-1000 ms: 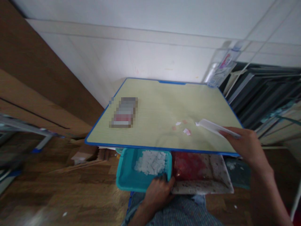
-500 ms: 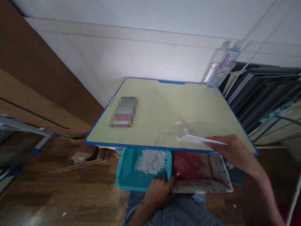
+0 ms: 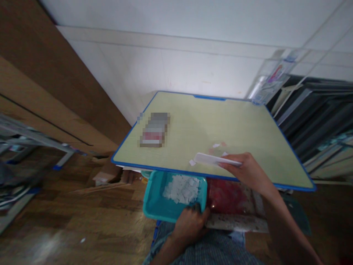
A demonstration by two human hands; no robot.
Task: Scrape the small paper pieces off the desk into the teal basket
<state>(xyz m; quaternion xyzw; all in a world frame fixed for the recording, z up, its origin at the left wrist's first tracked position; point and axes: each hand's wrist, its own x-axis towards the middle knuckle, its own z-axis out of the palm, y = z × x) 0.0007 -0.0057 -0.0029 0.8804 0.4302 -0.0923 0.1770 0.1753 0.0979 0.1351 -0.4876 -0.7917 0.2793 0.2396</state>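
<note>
My right hand (image 3: 244, 167) grips a flat white plastic strip (image 3: 208, 159) with a rounded end, held low over the small yellow table (image 3: 187, 129) near its front edge. One white chip (image 3: 192, 162) lies just left of the strip's tip, and a few white and pink chips (image 3: 216, 145) lie beyond it. My left hand (image 3: 190, 222) is closed on the near right rim of a teal plastic basin (image 3: 154, 211), fingertips partly hidden. In the basin is a heap of small white pieces (image 3: 182, 188).
Right of the basin is a stained tray (image 3: 237, 222) with a red bottom, partly behind my right forearm. A pixelated phone-like object (image 3: 154, 129) lies on the table's left. A clear plastic bottle (image 3: 275, 79) stands at the back right corner, beside stacked dark panels (image 3: 317, 106).
My right hand has swept left with the white strip, and a white chip now lies further left by its tip. My left hand keeps its hold on the basin. The view has shifted slightly.
</note>
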